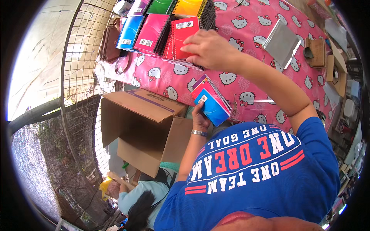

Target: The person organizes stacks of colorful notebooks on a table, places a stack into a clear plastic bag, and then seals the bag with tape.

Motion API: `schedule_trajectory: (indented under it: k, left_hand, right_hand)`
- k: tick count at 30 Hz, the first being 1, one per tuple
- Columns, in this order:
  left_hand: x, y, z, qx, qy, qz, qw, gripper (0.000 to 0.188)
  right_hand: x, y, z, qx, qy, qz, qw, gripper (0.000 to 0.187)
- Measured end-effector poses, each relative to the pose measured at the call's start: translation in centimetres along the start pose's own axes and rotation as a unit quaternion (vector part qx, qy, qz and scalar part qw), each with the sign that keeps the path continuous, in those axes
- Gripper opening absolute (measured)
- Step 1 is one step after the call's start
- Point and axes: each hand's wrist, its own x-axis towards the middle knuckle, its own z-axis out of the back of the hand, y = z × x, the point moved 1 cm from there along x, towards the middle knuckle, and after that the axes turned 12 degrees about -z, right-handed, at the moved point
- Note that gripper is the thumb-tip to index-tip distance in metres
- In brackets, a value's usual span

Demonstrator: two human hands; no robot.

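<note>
My left hand (200, 119) is closed around a small stack of spiral notebooks (211, 104), held just off the table's near edge. A blue one lies on top, with pink and purple covers behind it. Over the right front pile my right hand (214, 51) reaches, its fingers apart and loosely bent across the lower part of a red spiral notebook (184, 32). Whether the fingertips touch the cover cannot be made out. To the left stand piles of pink notebooks (153, 32) and blue notebooks (131, 32). Behind them are purple, green notebooks (160, 5) and yellow notebooks (187, 7).
A pink cartoon-print cloth covers the table (246, 77). Below its left front edge an open cardboard box (142, 127) faces me. A clear plastic-wrapped sheet (282, 43) and a brown wooden object (317, 52) lie right. Another person (142, 200) sits lower left, beside wire mesh (83, 57).
</note>
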Motion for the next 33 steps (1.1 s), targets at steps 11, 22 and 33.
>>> schedule_trajectory:
  k: [11, 22, 33]
  left_hand:
    - [0.4, 0.1, 0.5, 0.051, 0.037, -0.07, 0.996, 0.052]
    - [5.6, 1.7, -1.7, 0.267, 0.228, -0.127, 0.928, 0.07]
    - [7.8, 4.5, -0.4, 0.398, 0.25, -0.221, 0.855, 0.08]
  right_hand:
    - [-8.1, -0.5, -1.5, 0.358, 0.104, -0.267, 0.889, 0.058]
    - [-18.3, -7.0, -11.7, 0.47, 0.164, -0.256, 0.829, 0.069]
    - [-19.9, -6.7, -14.2, 0.463, 0.095, -0.211, 0.855, 0.081]
